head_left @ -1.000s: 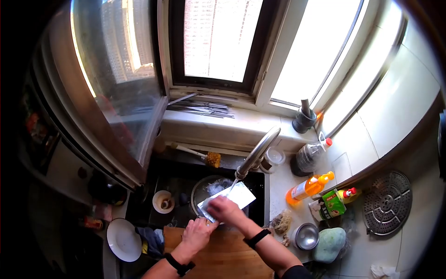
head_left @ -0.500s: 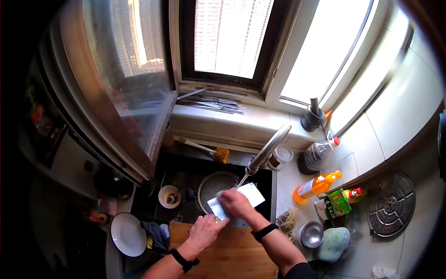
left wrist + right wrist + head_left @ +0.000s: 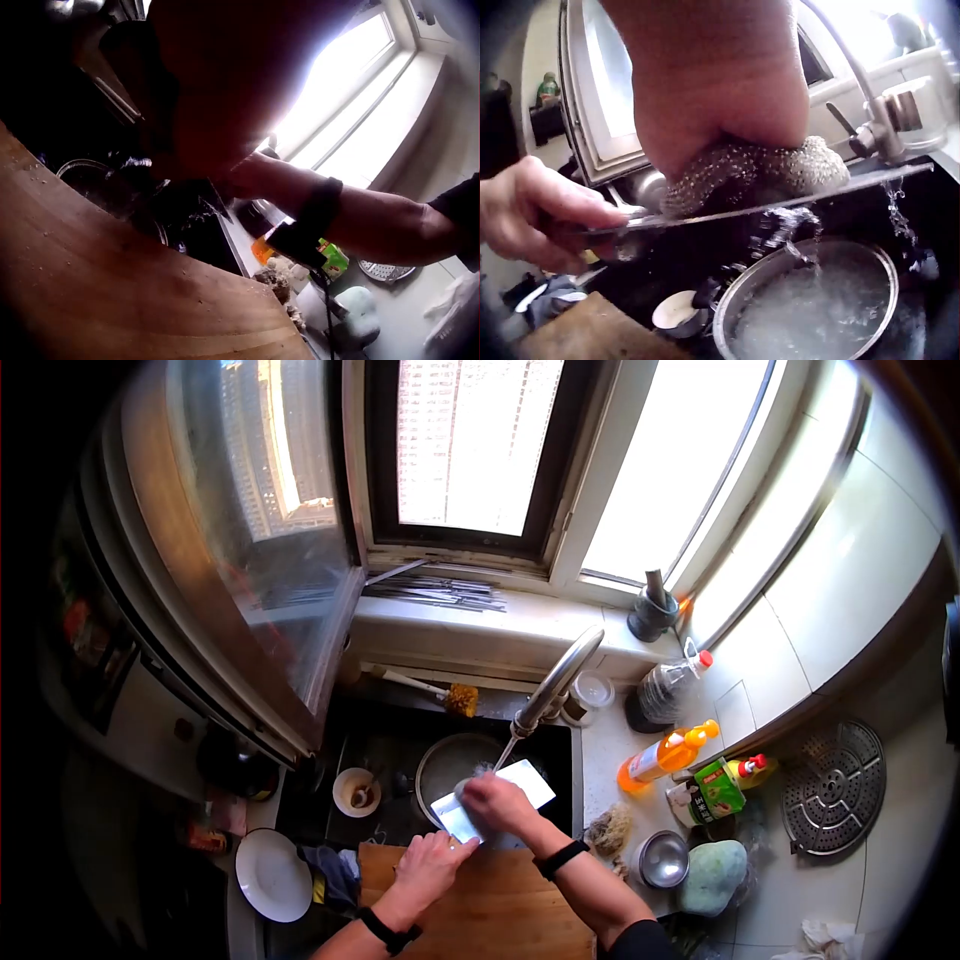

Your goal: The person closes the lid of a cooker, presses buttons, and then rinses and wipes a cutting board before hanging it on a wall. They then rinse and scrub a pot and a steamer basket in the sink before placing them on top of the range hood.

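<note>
Over the sink, my left hand (image 3: 428,868) grips the near end of a cleaver (image 3: 527,782), whose broad, shiny blade lies nearly flat. My right hand (image 3: 500,803) holds a silvery mesh scouring pad (image 3: 814,166) and presses it on the upper face of the blade. Water from the tap (image 3: 560,685) runs down at the blade, and drops fall off its lower side in the right wrist view. Below is a round metal pan (image 3: 718,330) with cloudy water. The left wrist view is dark and hides most of the left hand's grip.
A wooden board (image 3: 480,910) spans the sink's near side. A small bowl (image 3: 343,788) stands left of the pan. A white plate (image 3: 262,875) and cloth (image 3: 335,875) lie further left. An orange bottle (image 3: 655,760), metal bowl (image 3: 663,860) and other bottles stand on the right.
The right hand has shifted with the pad over the blade, while the left hand keeps its grip. The head view swung and came back.
</note>
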A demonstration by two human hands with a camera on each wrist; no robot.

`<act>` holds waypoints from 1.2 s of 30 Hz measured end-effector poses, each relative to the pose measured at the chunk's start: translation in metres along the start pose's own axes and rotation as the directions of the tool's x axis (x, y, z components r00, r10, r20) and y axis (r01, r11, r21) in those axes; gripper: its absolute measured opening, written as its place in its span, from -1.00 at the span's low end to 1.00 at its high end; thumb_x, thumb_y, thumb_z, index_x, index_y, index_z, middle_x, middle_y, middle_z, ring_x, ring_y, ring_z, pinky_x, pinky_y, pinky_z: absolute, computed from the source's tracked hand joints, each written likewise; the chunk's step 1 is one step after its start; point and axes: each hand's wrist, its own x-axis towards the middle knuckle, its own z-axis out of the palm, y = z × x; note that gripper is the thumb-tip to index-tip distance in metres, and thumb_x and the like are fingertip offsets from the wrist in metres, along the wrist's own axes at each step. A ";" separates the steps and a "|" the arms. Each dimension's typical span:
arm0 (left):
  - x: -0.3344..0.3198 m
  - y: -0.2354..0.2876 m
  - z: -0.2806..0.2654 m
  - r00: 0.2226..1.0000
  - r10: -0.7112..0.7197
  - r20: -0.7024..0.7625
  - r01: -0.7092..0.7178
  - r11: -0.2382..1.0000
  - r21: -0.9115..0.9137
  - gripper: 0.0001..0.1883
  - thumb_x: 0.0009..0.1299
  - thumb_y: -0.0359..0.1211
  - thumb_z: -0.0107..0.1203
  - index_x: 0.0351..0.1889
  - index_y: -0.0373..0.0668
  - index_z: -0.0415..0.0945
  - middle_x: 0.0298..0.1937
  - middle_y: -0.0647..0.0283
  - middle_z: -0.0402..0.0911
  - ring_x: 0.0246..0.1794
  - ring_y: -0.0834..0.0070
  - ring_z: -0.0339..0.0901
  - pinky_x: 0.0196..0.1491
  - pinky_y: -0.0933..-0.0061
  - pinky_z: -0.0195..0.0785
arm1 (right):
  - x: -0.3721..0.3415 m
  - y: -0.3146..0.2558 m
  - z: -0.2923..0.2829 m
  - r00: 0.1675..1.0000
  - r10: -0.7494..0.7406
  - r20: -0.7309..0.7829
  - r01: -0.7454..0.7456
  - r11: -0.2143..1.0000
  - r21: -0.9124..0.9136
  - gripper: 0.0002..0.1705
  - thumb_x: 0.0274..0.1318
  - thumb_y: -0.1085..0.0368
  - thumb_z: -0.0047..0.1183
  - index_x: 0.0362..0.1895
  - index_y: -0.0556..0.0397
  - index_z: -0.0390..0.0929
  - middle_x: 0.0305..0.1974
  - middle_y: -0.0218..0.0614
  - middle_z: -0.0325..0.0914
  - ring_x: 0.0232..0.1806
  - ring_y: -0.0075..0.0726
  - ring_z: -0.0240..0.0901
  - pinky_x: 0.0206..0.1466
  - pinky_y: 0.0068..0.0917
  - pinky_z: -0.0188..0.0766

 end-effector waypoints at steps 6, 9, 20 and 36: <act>-0.015 0.000 -0.014 1.000 0.005 -0.025 -0.005 1.000 -0.009 -0.51 0.25 -0.47 -0.05 0.10 0.29 0.51 -0.32 0.21 0.49 -0.29 0.28 0.47 -0.25 0.30 0.28 | 0.007 0.058 -0.038 0.908 0.363 -0.208 -0.391 0.913 -0.117 -0.73 0.11 0.09 0.04 -0.19 -0.06 0.56 -0.23 -0.09 0.52 -0.13 0.07 0.48 -0.08 -0.18 0.44; -0.029 -0.003 -0.022 0.997 -0.079 0.001 0.079 0.996 -0.041 -0.48 0.22 -0.50 0.00 0.13 0.26 0.50 -0.27 0.16 0.51 -0.26 0.24 0.48 -0.20 0.28 0.30 | -0.016 0.113 -0.049 0.841 0.469 -0.268 -0.493 0.870 -0.023 -0.71 0.10 0.10 0.05 -0.16 -0.05 0.57 -0.18 -0.05 0.55 -0.08 0.10 0.47 -0.01 -0.17 0.41; -0.047 -0.011 -0.020 0.996 -0.083 -0.041 0.084 0.996 0.004 -0.50 0.24 -0.47 -0.01 0.12 0.27 0.51 -0.27 0.18 0.52 -0.26 0.24 0.51 -0.25 0.25 0.33 | -0.051 0.131 -0.092 0.751 0.265 -0.605 -0.353 0.935 -0.029 -0.74 0.12 0.15 0.05 -0.21 0.06 0.53 -0.20 -0.07 0.52 -0.10 0.07 0.45 -0.04 -0.16 0.40; -0.073 -0.009 -0.016 0.842 -0.509 0.178 0.161 -0.077 -0.984 -0.36 0.31 -0.55 0.09 0.37 -0.23 0.16 -0.17 0.34 0.55 -0.33 0.70 0.46 -0.29 0.67 0.39 | -0.090 0.138 -0.071 0.868 0.277 -0.413 -0.434 0.826 -0.358 -0.54 -0.01 0.21 0.16 0.03 -0.05 0.42 -0.01 -0.14 0.44 0.07 0.02 0.38 0.09 -0.01 0.32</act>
